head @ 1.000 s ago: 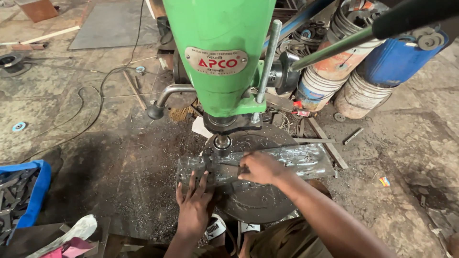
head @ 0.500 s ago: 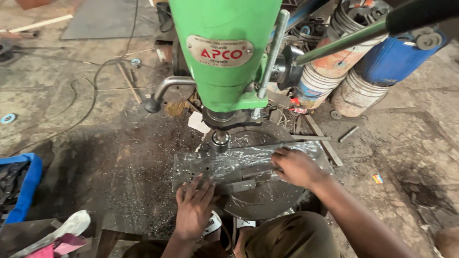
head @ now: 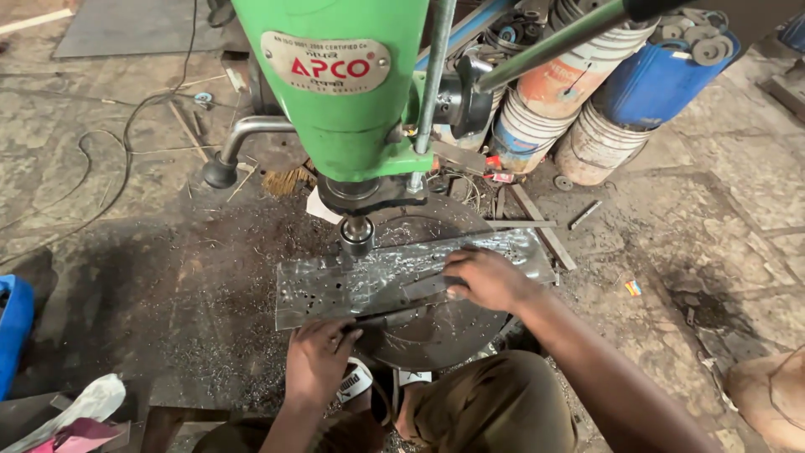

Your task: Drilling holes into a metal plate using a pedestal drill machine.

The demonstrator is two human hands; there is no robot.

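Observation:
A long flat metal plate (head: 369, 281) with several small holes lies across the round drill table (head: 436, 335) under a green drill press (head: 344, 92). The chuck (head: 356, 235) hangs just above the plate's left part. My left hand (head: 319, 356) grips the plate's near edge from below. My right hand (head: 486, 278) presses down on the plate's right half, fingers over a thin dark strip lying on it.
Stacked buckets (head: 545, 101) and a blue drum (head: 662, 80) stand behind the press at the right. A feed handle (head: 570, 38) juts out top right, a crank handle (head: 231, 155) at the left. Metal shavings and cables litter the floor. My knee (head: 495, 407) is below the table.
The view has shifted closer and rightward. My right hand slid right along the plate, then back a little toward its middle. My left hand stays on the near edge.

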